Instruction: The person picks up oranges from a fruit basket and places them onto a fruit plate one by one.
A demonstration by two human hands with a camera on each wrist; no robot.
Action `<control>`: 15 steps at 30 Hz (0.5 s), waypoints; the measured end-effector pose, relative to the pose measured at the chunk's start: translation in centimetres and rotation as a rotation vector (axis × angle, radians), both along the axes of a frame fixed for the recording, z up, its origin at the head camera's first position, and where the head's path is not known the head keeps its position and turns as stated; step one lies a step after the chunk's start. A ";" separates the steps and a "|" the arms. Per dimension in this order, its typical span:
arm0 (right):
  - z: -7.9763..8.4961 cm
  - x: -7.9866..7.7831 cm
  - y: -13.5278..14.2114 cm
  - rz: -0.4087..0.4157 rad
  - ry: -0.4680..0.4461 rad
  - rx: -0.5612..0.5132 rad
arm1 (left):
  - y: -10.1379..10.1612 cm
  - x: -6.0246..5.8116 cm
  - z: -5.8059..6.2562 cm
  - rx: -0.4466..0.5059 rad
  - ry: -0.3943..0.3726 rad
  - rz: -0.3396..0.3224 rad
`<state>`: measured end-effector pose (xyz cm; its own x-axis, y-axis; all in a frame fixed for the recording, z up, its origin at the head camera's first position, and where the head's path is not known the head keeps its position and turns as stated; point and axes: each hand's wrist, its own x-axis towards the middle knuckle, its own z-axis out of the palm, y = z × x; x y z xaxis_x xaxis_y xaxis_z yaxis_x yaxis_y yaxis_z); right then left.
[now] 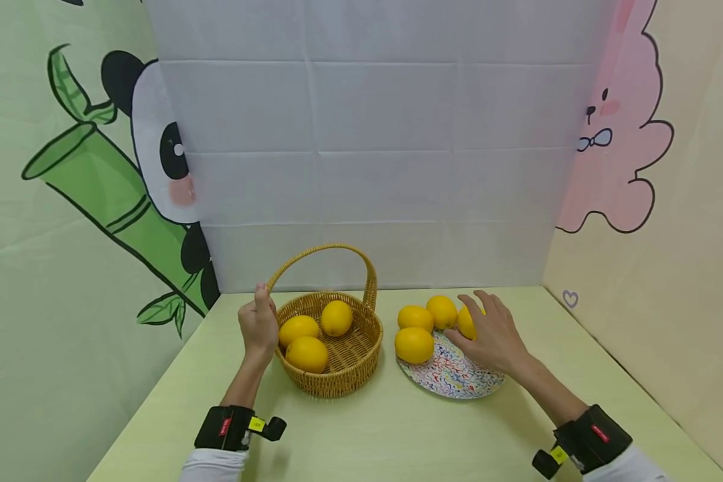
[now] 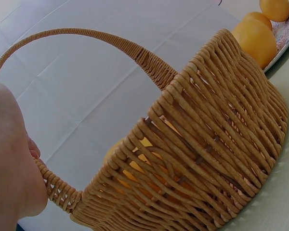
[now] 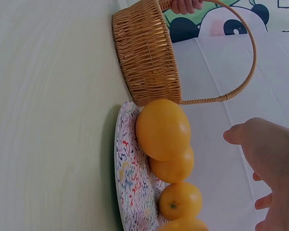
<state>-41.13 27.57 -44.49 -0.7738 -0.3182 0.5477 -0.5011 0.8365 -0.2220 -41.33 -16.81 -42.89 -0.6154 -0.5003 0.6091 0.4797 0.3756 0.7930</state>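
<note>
My left hand (image 1: pixel 259 327) grips the handle (image 1: pixel 334 246) of a brown wicker basket (image 1: pixel 340 383) low on its left side. Inside the basket lie three yellow-orange fruits that look like oranges, one of them an orange (image 1: pixel 337 318) towards the back. To the right is a plate (image 1: pixel 452 378) with a multicoloured squiggle pattern, bearing several more oranges (image 1: pixel 414 345). Over the plate's right side hovers my right hand (image 1: pixel 495 335), fingers spread and holding nothing. It partly hides the rightmost orange (image 1: pixel 466 323). In the right wrist view, the hand (image 3: pixel 274 163) is apart from the fruit.
Basket and plate stand side by side on a pale yellow-green table (image 1: pixel 361 435). A white sheet (image 1: pixel 379 167) hangs behind them. Side walls carry a panda with bamboo (image 1: pixel 120 187) on the left and a pink bear (image 1: pixel 623 154) on the right.
</note>
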 end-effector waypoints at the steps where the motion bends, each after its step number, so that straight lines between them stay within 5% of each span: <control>1: 0.1 0.0 -0.3 0.007 0.003 -0.001 | 0.0 0.0 0.0 -0.001 0.001 0.001; 15: 1.2 0.4 -4.4 0.098 -0.027 0.056 | -0.2 -0.2 -0.1 0.009 0.016 -0.019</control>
